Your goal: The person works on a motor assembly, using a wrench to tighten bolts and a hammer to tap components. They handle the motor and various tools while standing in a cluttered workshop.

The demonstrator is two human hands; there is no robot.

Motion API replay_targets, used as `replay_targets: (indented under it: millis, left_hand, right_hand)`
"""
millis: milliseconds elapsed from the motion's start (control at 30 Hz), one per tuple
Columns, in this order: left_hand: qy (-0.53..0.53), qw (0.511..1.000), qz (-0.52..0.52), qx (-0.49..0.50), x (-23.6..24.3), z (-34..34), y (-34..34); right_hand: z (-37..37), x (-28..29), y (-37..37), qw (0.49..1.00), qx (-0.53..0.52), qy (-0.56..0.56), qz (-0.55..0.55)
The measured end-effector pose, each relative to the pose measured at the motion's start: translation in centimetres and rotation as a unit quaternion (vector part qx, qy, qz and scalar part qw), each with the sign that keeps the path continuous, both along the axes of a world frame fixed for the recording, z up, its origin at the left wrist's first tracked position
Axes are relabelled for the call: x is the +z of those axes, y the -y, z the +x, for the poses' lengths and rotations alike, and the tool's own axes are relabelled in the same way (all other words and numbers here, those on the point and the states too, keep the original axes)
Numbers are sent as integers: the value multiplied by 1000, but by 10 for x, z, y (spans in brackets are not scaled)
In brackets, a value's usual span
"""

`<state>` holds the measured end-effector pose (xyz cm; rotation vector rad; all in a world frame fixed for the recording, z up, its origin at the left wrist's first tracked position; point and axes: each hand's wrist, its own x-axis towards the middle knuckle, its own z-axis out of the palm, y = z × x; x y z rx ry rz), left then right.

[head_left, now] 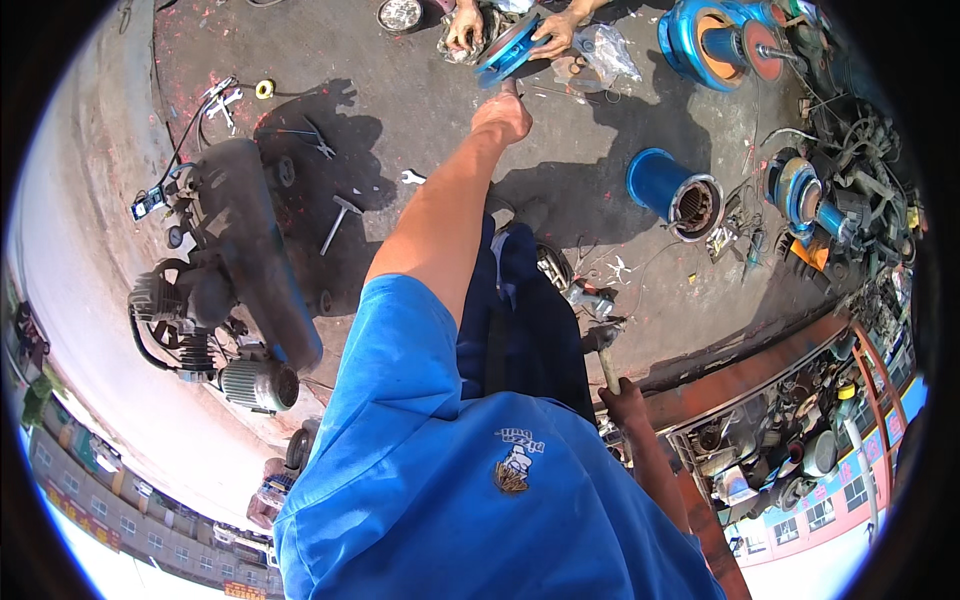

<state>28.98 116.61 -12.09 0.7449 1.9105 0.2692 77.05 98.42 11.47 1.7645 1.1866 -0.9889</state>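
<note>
My left hand [503, 118] reaches far forward, one finger stretched out to the lower edge of a blue motor end cover [508, 48]; the other fingers look curled, with nothing visible in them. Whether the fingertip touches the cover, I cannot tell. Another person's hands hold that cover: one hand [556, 34] grips its right side, the other [465, 26] is at its left by a crumpled rag or bag. Low on my right side, my right hand [625, 402] is wrapped round the wooden handle of a hammer [609, 368], whose dark head points forward.
A compressor [240, 250] stands at left. On the ground lie a second hammer [340, 223], pliers [320, 140] and wrenches [225, 105]. A blue motor housing [675, 193] lies at right, with more motor parts [800, 195] beyond. A rust-red frame [740, 370] borders the near right.
</note>
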Motion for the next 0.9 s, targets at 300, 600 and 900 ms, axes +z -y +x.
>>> replay_targets:
  millis: [300, 600, 900]
  left_hand:
    - [-1, 999, -34, -33, 2, 19, -21]
    - [-10, 997, -48, -66, 20, 37, -20]
    - [-7, 997, -55, -53, 14, 46, -29]
  right_hand:
    - [27, -14, 19, 998, -57, -2, -5]
    - [37, -21, 7, 984, -176, 1, -3]
    - [34, -22, 4, 986, -166, -5, -21]
